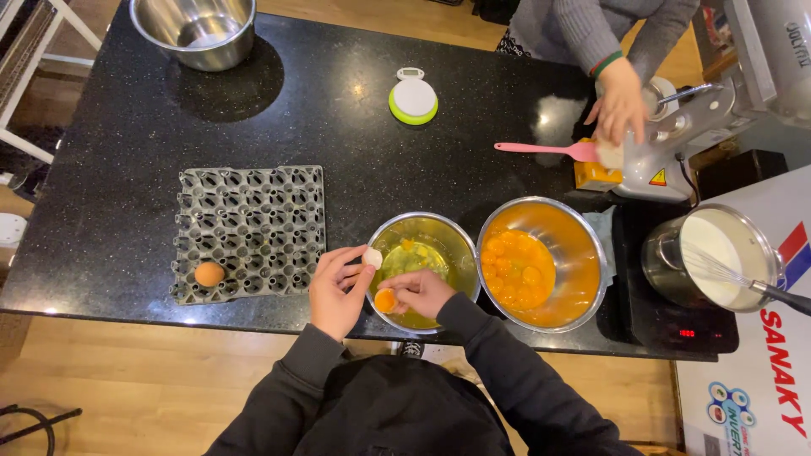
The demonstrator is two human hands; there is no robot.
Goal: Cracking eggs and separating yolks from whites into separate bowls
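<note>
Right hand (420, 291) shell half (385, 301) open-side up, yolk inside

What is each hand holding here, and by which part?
Left hand: an eggshell half, pinched at its rim. Right hand: the other half with yolk, cupped from outside.

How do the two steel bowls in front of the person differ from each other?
The left bowl is smaller; the right bowl is wider. The left bowl holds pale, clear liquid with small yellow bits; the right bowl holds many orange yolks. The left hand and right hand work over the left bowl, each with an eggshell half; no hand is over the right bowl. Both are round, shiny and upright on the black counter.
</note>
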